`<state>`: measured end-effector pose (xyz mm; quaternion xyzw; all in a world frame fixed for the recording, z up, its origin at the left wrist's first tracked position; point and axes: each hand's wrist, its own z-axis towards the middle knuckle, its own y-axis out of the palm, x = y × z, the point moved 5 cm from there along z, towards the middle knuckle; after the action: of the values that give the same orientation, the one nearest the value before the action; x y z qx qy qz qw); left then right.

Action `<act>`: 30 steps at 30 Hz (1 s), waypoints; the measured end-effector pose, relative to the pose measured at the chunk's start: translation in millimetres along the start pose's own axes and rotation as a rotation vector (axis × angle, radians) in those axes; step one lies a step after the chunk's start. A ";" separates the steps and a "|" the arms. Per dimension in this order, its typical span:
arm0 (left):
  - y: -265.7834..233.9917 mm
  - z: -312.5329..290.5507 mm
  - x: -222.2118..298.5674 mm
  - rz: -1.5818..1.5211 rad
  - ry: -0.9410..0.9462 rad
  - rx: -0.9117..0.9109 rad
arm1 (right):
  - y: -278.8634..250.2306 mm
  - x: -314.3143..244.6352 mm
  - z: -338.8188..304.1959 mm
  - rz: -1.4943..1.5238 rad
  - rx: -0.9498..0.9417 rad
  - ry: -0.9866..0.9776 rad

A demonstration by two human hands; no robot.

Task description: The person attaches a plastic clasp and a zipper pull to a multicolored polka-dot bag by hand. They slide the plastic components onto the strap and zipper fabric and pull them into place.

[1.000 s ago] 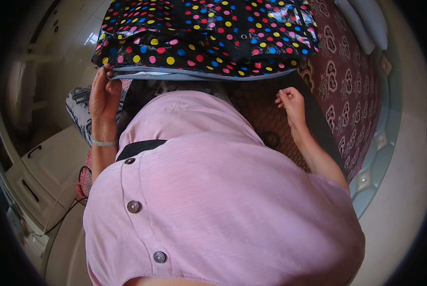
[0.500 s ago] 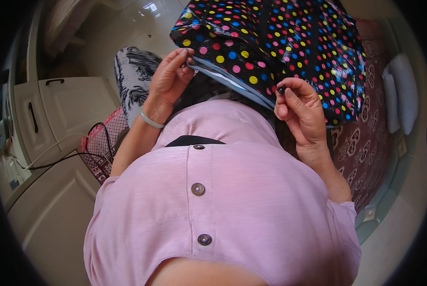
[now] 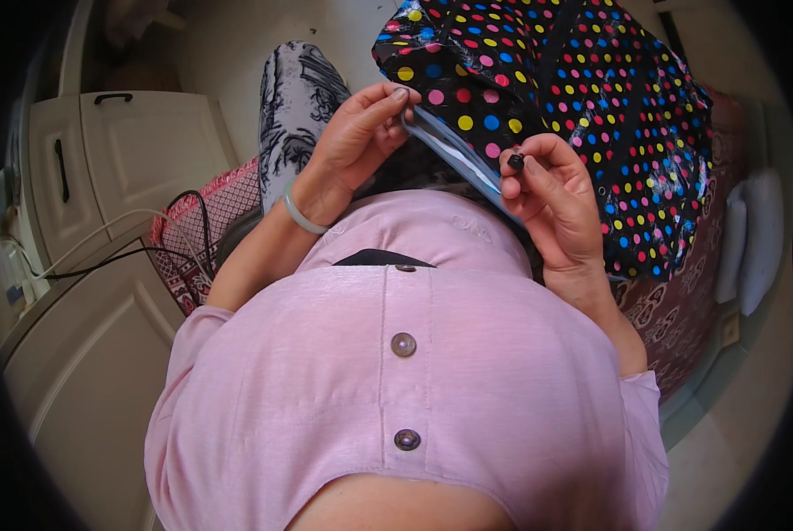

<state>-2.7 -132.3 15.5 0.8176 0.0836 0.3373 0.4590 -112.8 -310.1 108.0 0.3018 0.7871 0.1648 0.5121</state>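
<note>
My left hand [image 3: 361, 137] is closed in a pinch at the upper left end of a grey-blue strip [image 3: 454, 146] with a white patch showing along it. The strip slants down to the right, toward my right hand [image 3: 558, 199]. Between the thumb and forefinger of that hand is a small black piece [image 3: 515, 162], too small to identify. Whether the right fingers also touch the strip is hidden. Just beyond both hands lies a large glossy black bag [image 3: 582, 97] with coloured dots, next to the strip.
Red patterned cloth [image 3: 671, 323] lies under the bag at right, and more shows at left. Cables [image 3: 204, 221] hang near my left elbow beside pale cabinets [image 3: 153, 159]. Two pale cushion-like shapes [image 3: 755, 248] sit at the far right.
The view has shifted, so the bag and my knee sit further right. My hands are closer together, and the strip between them looks shorter. Both pinches are kept.
</note>
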 end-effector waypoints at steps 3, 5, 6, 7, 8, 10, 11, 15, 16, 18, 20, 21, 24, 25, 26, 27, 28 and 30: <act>2.0 -0.1 0.9 0.005 -0.004 0.006 | 1.8 2.0 7.3 -0.018 -0.001 0.011; 2.4 -0.7 1.1 0.013 0.001 0.028 | 4.1 3.3 11.4 -0.018 0.005 0.018; 0.9 -0.9 1.2 0.030 0.003 0.032 | 6.9 2.8 12.9 -0.013 0.015 0.025; -0.7 -1.2 1.2 0.046 0.005 0.036 | 8.7 3.0 14.5 -0.009 0.025 0.032; -2.2 -1.8 1.2 0.062 0.008 0.041 | 10.0 3.8 16.2 0.001 0.019 0.036; 5.1 -5.3 5.7 0.092 0.006 0.041 | 11.3 5.7 20.4 0.018 0.001 0.044; 9.4 -7.5 7.5 0.107 0.005 0.042 | 11.4 7.1 21.6 0.029 0.000 0.055; 18.9 -12.8 10.3 0.180 0.040 0.039 | 13.7 14.9 27.6 0.063 -0.002 0.095; 23.0 -15.1 12.0 0.202 0.048 0.032 | 13.8 16.9 29.0 0.070 -0.001 0.106; 25.1 -17.9 13.2 0.231 0.045 -0.027 | 15.6 21.2 31.8 0.105 0.003 0.120; 29.6 -21.3 14.7 0.304 0.061 -0.033 | 19.6 24.3 33.9 0.125 0.004 0.126; 31.9 -22.7 15.4 0.341 0.069 -0.037 | 22.1 25.3 34.8 0.128 0.001 0.122; 35.2 -25.1 16.4 0.407 0.090 -0.028 | 28.5 28.5 37.8 0.119 0.003 0.126; 35.8 -25.4 17.2 0.432 0.103 -0.016 | 30.1 29.3 38.8 0.114 0.005 0.130; 35.0 -25.3 17.2 0.430 0.100 -0.016 | 31.2 30.0 39.6 0.095 0.006 0.132; 33.9 -25.2 16.3 0.426 0.098 -0.018 | 31.9 30.8 39.6 0.073 0.008 0.132; 33.1 -25.3 15.9 0.423 0.095 -0.020 | 32.5 31.3 39.8 0.052 0.010 0.132; 34.2 -26.0 17.2 0.421 0.089 -0.026 | 34.5 31.3 40.8 0.023 0.006 0.121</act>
<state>-11.9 -125.9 60.4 0.7953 -0.0730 0.4626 0.3849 -74.4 -265.7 88.3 0.3020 0.8134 0.1865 0.4609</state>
